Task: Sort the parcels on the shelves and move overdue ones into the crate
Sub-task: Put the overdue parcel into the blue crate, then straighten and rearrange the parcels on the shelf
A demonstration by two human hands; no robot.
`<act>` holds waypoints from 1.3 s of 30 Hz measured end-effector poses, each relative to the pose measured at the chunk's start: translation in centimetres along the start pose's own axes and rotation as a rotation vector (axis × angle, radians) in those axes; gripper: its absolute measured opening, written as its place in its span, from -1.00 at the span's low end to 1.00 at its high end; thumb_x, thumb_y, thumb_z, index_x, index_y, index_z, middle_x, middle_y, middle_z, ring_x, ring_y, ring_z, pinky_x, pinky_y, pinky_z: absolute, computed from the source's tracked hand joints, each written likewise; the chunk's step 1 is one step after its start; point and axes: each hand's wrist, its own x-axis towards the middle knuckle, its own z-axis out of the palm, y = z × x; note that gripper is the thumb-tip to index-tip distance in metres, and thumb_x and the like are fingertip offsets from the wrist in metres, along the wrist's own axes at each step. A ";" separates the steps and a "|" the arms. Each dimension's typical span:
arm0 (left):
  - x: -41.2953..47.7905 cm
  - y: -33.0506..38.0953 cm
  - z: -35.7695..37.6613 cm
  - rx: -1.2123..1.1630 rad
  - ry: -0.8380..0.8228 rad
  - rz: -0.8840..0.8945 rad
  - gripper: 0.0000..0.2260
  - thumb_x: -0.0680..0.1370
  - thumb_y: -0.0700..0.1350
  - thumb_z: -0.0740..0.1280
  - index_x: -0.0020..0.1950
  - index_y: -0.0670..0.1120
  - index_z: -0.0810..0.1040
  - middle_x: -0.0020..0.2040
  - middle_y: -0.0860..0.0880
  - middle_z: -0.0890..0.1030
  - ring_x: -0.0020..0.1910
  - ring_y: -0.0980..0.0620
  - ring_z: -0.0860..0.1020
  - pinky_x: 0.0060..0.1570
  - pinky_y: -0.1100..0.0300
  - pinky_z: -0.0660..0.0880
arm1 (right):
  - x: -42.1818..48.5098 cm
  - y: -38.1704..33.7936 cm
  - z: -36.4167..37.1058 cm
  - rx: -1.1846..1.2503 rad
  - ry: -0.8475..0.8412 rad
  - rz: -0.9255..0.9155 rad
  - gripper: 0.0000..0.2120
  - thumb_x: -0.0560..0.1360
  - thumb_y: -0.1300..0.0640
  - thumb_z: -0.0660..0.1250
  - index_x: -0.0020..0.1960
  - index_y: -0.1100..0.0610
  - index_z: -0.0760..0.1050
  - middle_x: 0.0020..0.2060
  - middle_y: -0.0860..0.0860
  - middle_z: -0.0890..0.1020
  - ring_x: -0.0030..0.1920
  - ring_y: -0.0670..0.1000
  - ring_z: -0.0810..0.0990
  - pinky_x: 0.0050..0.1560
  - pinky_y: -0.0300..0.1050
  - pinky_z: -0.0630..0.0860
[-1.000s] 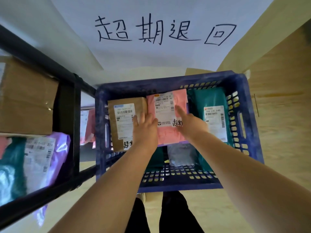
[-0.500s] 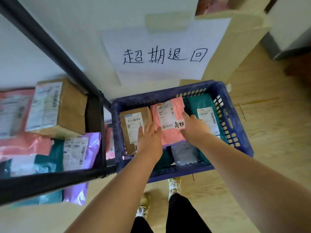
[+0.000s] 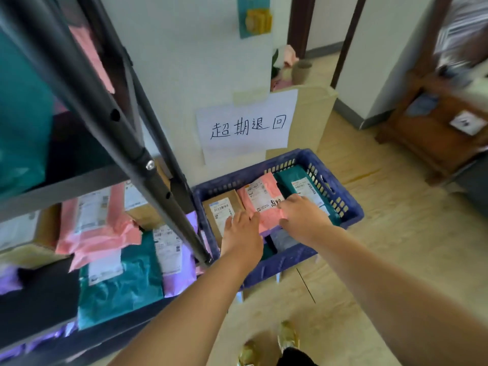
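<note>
A blue plastic crate [image 3: 349, 204] stands on the floor against the wall. In it lie a brown box [image 3: 219, 207], a pink parcel [image 3: 257, 196] with handwriting on its label, and a teal parcel [image 3: 295, 180]. My left hand [image 3: 241, 232] rests flat, fingers apart, where the brown box meets the pink parcel. My right hand [image 3: 303, 216] lies on the pink parcel's near right corner, fingers spread and gripping nothing. A grey parcel [image 3: 284, 240] shows under my right wrist.
A black metal shelf rack [image 3: 124, 128] fills the left, holding pink [image 3: 97, 228], teal [image 3: 118, 289] and purple [image 3: 178, 262] parcels and a brown box [image 3: 140, 207]. A handwritten paper sign [image 3: 245, 125] hangs above the crate. A wooden cabinet [image 3: 433, 133] stands at right.
The camera has risen and pulled back, so more of the shelf and room shows. Both hands have stayed on the parcels in the crate, sliding slightly toward me.
</note>
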 end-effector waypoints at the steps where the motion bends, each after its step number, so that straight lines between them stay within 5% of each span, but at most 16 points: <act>1: -0.5 0.0 -0.5 -0.045 0.014 0.005 -0.51 0.61 -0.11 0.19 0.53 -0.05 0.18 0.50 -0.05 0.25 0.50 -0.06 0.16 0.50 0.01 0.10 | -0.8 -0.3 -0.4 0.002 0.013 -0.005 -0.68 0.55 0.08 0.25 0.28 0.13 0.47 0.18 0.11 0.48 0.22 0.15 0.46 0.18 0.08 0.49; 12: -10.2 -1.4 -9.3 -0.332 0.260 -0.056 -0.52 0.59 -0.21 0.22 0.50 0.04 0.30 0.45 0.04 0.37 0.42 0.00 0.33 0.39 0.11 0.31 | -9.0 -6.3 -7.1 0.021 0.212 -0.176 -0.69 0.56 0.05 0.27 0.28 0.07 0.49 0.25 0.05 0.49 0.27 0.11 0.44 0.22 0.05 0.45; 21: -20.8 -4.1 -16.5 -0.287 0.565 -0.072 -0.50 0.51 -0.30 0.20 0.43 0.03 0.41 0.34 0.01 0.50 0.27 -0.07 0.47 0.15 0.08 0.45 | -16.2 -13.3 -10.7 0.054 0.303 -0.451 -0.62 0.57 0.02 0.29 0.38 0.01 0.46 0.27 -0.08 0.48 0.30 -0.01 0.44 0.26 -0.03 0.44; 26: -25.6 -6.7 -20.8 -0.300 0.758 -0.119 -0.54 0.55 -0.24 0.24 0.43 0.05 0.39 0.35 0.03 0.49 0.29 0.01 0.46 0.24 0.12 0.40 | -19.6 -18.8 -13.9 0.017 0.362 -0.583 -0.62 0.59 0.00 0.28 0.39 -0.01 0.45 0.31 -0.07 0.47 0.33 -0.01 0.42 0.29 -0.04 0.41; 34: -31.5 -14.5 -27.6 -0.292 0.900 -0.194 -0.56 0.55 -0.21 0.25 0.42 0.07 0.39 0.32 0.00 0.50 0.18 -0.08 0.53 0.11 0.01 0.51 | -22.8 -28.6 -18.4 0.042 0.501 -0.748 -0.61 0.56 -0.04 0.32 0.37 -0.04 0.47 0.25 -0.11 0.52 0.25 -0.07 0.49 0.23 -0.05 0.46; 39: -32.6 -21.6 -31.6 -0.373 0.896 -0.239 -0.62 0.57 -0.16 0.24 0.39 0.04 0.42 0.26 0.01 0.53 0.15 -0.05 0.54 0.12 0.05 0.49 | -21.7 -35.4 -19.8 0.092 0.552 -0.736 -0.60 0.57 -0.03 0.33 0.40 -0.05 0.44 0.31 -0.11 0.51 0.24 -0.10 0.49 0.09 -0.28 0.34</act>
